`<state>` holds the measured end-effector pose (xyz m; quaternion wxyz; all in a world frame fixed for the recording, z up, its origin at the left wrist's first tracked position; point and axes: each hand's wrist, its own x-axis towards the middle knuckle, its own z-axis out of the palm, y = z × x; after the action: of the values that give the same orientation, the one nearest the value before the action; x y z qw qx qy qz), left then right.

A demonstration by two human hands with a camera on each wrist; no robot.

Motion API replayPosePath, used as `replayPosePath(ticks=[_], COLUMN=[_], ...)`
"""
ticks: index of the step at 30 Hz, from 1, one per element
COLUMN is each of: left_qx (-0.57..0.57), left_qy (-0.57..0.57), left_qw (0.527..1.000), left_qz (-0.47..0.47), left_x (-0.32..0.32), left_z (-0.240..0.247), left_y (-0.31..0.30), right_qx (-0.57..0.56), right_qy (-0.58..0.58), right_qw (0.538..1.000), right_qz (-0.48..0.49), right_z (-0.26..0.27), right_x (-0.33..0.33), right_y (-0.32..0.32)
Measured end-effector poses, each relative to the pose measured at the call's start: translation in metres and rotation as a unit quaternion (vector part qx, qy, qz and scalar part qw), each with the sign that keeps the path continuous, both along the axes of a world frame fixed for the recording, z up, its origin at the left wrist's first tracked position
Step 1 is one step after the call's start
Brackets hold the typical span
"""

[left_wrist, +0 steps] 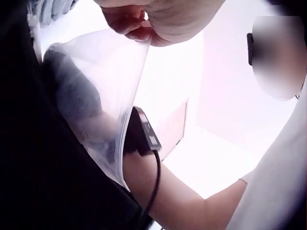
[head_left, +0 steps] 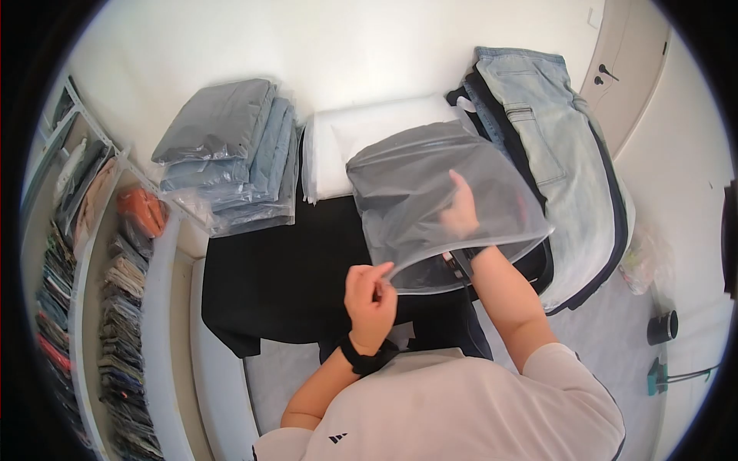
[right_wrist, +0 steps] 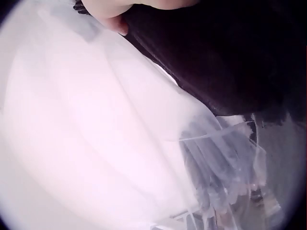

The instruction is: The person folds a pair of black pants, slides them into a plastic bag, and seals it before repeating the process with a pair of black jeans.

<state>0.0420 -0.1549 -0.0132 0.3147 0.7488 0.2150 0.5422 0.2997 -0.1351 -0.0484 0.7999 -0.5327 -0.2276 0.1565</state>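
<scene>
A frosted zip-type plastic bag (head_left: 500,184) holds a folded dark garment (head_left: 419,142) and lies over the table with its mouth toward the body. My left hand (head_left: 370,303) pinches the left corner of the bag's mouth, also at the top of the left wrist view. My right hand (head_left: 460,211) is inside the bag, blurred, one digit pointing up through the film. In the right wrist view its thumb tip (right_wrist: 122,26) lies at the edge of the dark garment; I cannot tell whether the hand grips it.
Several bagged folded garments (head_left: 219,123) stack at the table's left. White plastic bags (head_left: 330,131) lie behind the frosted bag. Jeans (head_left: 550,131) pile at the right. The table has a black cover (head_left: 284,269). Shelves of clothes (head_left: 123,323) line the left wall.
</scene>
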Motion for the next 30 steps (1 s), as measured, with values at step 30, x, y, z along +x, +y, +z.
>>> replayPosePath(ticks=[30], left_qx=[0.104], left_qy=[0.054], left_qw=[0.98], left_qz=[-0.162], left_x=[-0.048], left_z=[-0.021], left_y=[-0.003], right_qx=[-0.037], right_qy=[0.347], right_qw=[0.911], right_qz=[0.218], right_z=[0.007], right_x=[0.024], right_y=[0.088])
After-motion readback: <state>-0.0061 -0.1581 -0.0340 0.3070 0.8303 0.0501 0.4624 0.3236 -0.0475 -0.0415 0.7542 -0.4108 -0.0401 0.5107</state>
